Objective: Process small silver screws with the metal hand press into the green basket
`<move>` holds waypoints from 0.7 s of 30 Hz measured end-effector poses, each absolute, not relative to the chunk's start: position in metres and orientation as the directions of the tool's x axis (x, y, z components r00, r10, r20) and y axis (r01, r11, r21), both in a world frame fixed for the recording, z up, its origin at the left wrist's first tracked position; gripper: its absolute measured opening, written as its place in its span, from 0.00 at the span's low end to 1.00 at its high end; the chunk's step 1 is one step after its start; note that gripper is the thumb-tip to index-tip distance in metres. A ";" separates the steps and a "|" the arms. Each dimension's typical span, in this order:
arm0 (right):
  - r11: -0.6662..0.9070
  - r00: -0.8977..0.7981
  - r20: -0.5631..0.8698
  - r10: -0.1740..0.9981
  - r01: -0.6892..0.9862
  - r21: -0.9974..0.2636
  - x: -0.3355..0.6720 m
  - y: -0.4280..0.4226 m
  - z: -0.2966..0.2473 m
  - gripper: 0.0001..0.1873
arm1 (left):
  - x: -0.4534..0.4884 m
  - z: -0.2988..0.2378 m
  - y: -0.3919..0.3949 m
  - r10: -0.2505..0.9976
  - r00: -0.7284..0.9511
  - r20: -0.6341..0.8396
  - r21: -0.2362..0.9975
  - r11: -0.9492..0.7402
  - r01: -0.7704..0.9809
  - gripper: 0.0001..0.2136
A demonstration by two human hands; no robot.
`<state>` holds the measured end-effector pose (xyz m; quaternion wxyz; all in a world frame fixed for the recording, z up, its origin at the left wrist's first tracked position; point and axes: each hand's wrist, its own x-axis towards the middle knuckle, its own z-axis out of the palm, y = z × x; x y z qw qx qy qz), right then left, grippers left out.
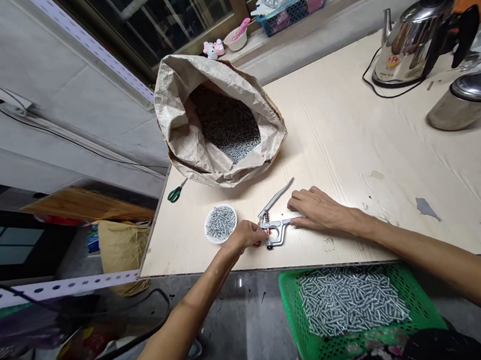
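Centrally, low on the table (pixel 349 151), one hand press (pixel 276 222) is seen lying flat, its upper lever raised toward the upper right. The left hand (pixel 246 235) is curled nearly closed, its fingertips pinched together against the head of the tool; whether anything small is held between them cannot be told. The right hand (pixel 316 209) is laid flat and open, fingers stretched leftward, their tips resting on the lower handle. Just left of the left hand, one white dish (pixel 220 223) of small metal parts is set. One open sack (pixel 217 119) of such parts is stood above centre, with one pair of green-handled scissors (pixel 177 192) at its lower left. One green basket (pixel 293 312) of parts is placed below the table edge. One kettle (pixel 415 41) and one steel pot (pixel 464 102) are found at upper right.
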<state>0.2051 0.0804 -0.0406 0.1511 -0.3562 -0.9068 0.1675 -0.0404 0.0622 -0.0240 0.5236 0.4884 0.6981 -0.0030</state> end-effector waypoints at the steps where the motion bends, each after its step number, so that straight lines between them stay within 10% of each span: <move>1: 0.709 -0.723 0.153 0.674 0.574 -0.409 0.205 0.082 -0.041 0.12 | -0.042 -0.025 0.062 0.686 0.041 -0.726 0.521 0.510 0.684 0.09; 21: 0.802 -0.702 0.399 0.589 0.568 -0.184 0.201 0.023 -0.065 0.13 | -0.018 -0.004 0.003 0.929 0.003 -0.370 0.604 0.238 0.760 0.09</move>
